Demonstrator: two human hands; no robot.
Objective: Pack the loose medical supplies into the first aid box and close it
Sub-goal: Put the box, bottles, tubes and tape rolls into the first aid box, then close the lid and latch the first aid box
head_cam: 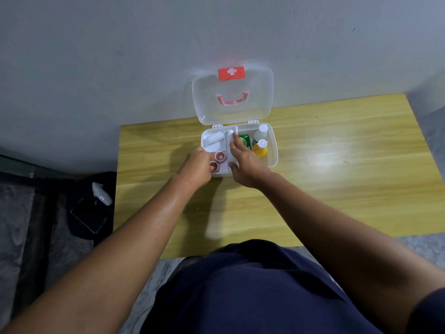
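Observation:
The white first aid box [273, 150] stands open on the yellow wooden table [337, 169], its clear lid [260, 100] leaning up against the wall. A white inner tray [222, 150] sits over the box's left half, holding a bandage roll [215, 138] and two red-cored tape rolls [218, 160]. A green packet [244, 139], a clear bottle [261, 132] and an orange bottle [261, 148] lie in the right half. My left hand [198, 165] grips the tray's left front edge. My right hand [245, 162] holds the tray's right side, fingers over its edge.
Left of the table, on dark cloth on the floor, lie a phone [89, 219] and a small white object [102, 194]. A grey wall rises right behind the box. My dark blue clothing [252, 285] fills the bottom middle.

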